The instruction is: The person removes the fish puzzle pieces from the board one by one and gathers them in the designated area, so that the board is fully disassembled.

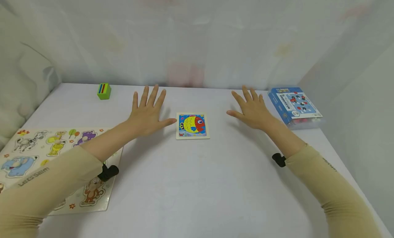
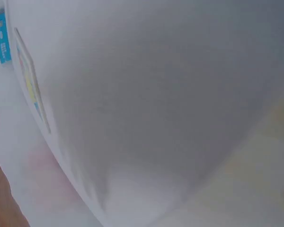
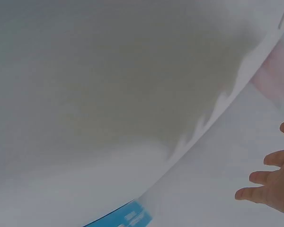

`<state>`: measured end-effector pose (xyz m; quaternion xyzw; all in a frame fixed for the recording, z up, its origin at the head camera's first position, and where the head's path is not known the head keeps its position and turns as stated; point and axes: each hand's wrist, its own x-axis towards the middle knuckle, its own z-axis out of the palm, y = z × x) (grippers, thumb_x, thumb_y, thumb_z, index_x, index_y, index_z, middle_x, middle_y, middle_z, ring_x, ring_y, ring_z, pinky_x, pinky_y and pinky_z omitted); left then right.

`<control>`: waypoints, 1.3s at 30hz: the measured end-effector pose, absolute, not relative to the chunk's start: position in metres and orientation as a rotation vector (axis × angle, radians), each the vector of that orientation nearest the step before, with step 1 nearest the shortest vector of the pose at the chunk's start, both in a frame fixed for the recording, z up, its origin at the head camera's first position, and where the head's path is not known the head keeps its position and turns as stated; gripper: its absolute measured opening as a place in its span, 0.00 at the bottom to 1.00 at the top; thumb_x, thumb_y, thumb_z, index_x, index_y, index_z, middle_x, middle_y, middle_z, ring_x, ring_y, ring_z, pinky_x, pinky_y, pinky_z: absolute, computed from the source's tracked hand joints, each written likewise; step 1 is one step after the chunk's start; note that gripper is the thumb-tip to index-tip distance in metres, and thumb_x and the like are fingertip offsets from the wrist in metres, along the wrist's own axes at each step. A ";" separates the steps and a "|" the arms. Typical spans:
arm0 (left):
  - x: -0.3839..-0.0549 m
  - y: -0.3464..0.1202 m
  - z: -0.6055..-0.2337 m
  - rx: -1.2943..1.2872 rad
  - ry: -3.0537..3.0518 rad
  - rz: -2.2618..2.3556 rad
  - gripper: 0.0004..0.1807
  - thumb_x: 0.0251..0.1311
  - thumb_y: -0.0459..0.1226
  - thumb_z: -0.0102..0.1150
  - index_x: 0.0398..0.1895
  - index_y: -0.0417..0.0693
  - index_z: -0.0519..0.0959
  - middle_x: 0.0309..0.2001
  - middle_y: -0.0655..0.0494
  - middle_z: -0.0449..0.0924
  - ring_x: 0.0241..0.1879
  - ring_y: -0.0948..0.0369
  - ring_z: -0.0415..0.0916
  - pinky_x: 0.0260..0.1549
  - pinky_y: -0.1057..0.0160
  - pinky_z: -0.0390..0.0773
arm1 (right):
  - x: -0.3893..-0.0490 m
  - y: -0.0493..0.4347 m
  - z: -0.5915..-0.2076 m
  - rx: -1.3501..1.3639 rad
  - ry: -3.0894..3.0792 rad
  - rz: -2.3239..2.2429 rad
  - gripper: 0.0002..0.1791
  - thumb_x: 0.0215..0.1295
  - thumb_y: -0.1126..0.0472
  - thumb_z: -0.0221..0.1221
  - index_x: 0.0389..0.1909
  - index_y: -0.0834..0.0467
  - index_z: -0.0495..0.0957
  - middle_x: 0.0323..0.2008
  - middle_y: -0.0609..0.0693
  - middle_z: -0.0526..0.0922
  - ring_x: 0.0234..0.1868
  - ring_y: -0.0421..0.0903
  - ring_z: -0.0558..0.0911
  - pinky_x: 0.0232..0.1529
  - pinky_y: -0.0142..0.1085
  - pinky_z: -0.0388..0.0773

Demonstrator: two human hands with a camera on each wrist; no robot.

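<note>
Both hands hover above the white table with fingers spread and nothing held. My left hand (image 1: 146, 116) is left of a small square fish puzzle (image 1: 192, 126), its thumb tip overlapping the puzzle's left edge in the head view. To the right of that puzzle, my right hand (image 1: 253, 111) points its thumb toward it, a gap between them. The puzzle shows a yellow and red fish on blue inside a pale frame. In the left wrist view the puzzle (image 2: 32, 82) appears edge-on at the far left. Only some fingers (image 3: 265, 177) enter the right wrist view.
A large animal peg puzzle board (image 1: 104, 197) lies at the left, partly beneath my left forearm. Near the back left stands a green block (image 1: 104, 91) with coloured stripes. A blue box (image 1: 293, 106) with a clear part sits at the back right. White curtains (image 1: 197, 39) hang behind the table.
</note>
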<state>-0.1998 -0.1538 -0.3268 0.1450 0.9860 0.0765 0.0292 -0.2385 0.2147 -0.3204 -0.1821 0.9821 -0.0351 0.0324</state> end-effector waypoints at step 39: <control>-0.249 -0.128 -0.351 0.442 2.646 0.950 0.31 0.53 0.41 0.69 0.60 0.41 0.74 0.59 0.43 0.73 0.57 0.48 0.68 0.60 0.50 0.71 | -0.272 0.084 -0.317 -0.699 2.574 -1.053 0.17 0.66 0.58 0.62 0.56 0.55 0.79 0.48 0.53 0.82 0.47 0.50 0.80 0.48 0.38 0.82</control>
